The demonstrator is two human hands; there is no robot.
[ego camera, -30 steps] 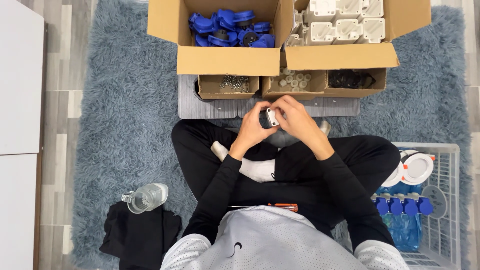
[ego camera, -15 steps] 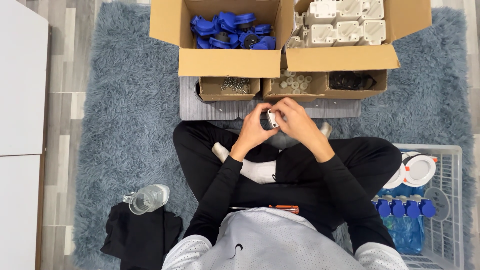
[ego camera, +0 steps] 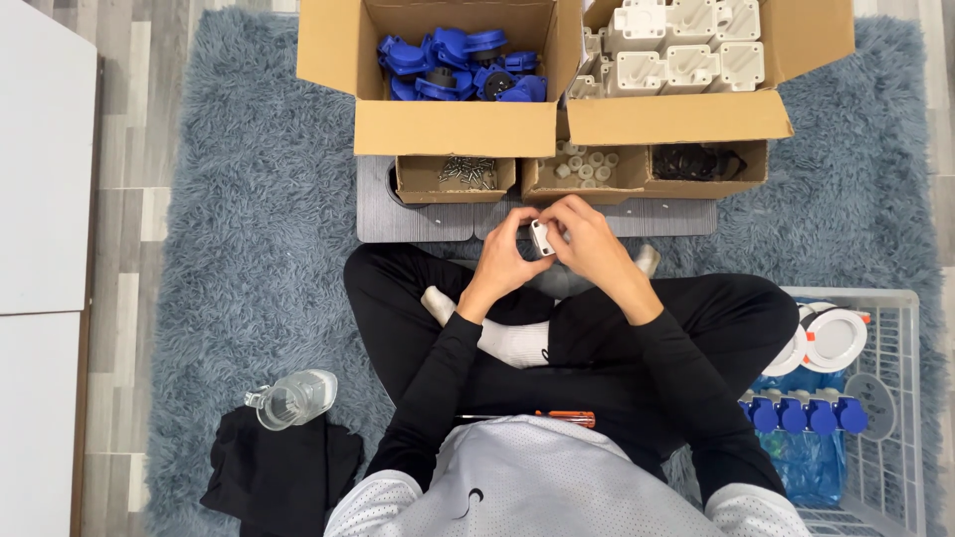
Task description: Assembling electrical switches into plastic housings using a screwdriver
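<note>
**A:** Shaggy grey-blue rug (ego camera: 249, 249) over pale wood-plank floor (ego camera: 119, 199), and a person sits cross-legged in the middle of it. What are the hands doing?

**B:** Both meet just above the lap. The left hand (ego camera: 505, 261) and right hand (ego camera: 587, 244) close together around a small white plastic housing piece (ego camera: 542, 238), fingers pinching it from both sides. It sits between the thumbs, clear of the legs.

**A:** How would you handle that well?

**B:** I'd judge it best to keep the piece steady in one hand, turn it so its face looks upward, and press with the fingertips only. A grip that small slips easily.

**A:** And the containers?

**B:** At twelve o'clock stand two large open cardboard boxes. The left box (ego camera: 453, 129) holds blue plastic socket covers (ego camera: 458, 62); the right box (ego camera: 686, 114) holds white moulded housings (ego camera: 686, 45). Just below them sit three shallow cardboard trays: one with small metal screws (ego camera: 466, 170), one with little white round caps (ego camera: 582, 166), one with black rubbery parts (ego camera: 696, 161).

**A:** Anything to the right?

**B:** At four o'clock a white wire basket (ego camera: 895, 418) holds a row of blue-capped assembled units (ego camera: 806, 413) and round white discs (ego camera: 834, 338).

**A:** And the left?

**B:** At eight o'clock a clear glass jug (ego camera: 293, 398) lies beside a folded black cloth (ego camera: 279, 472). An orange-handled screwdriver (ego camera: 542, 418) rests across the lap.
</note>
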